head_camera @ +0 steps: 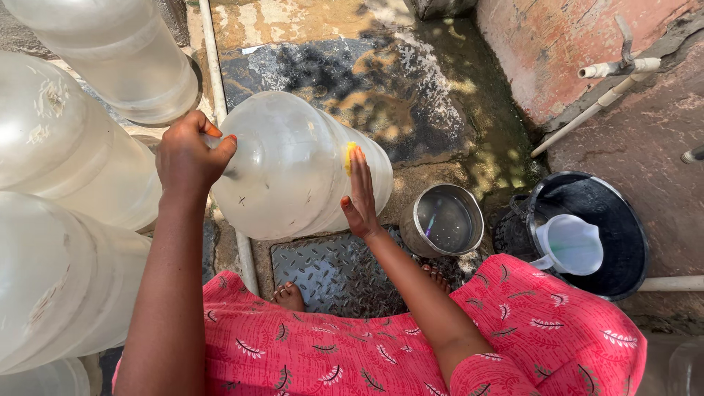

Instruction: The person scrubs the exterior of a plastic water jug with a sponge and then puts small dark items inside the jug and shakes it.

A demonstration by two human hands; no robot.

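the left hand is gripping the neck of a big clear water jug, lying tilted above the metal floor plate; the right hand, fingers flat, is pressing a yellow sponge to its side. scrubbing looks partway done; beyond, a steel pot is holding water.

floor: wet concrete, dappled sun | wall: worn pink plaster | grate: metal plate
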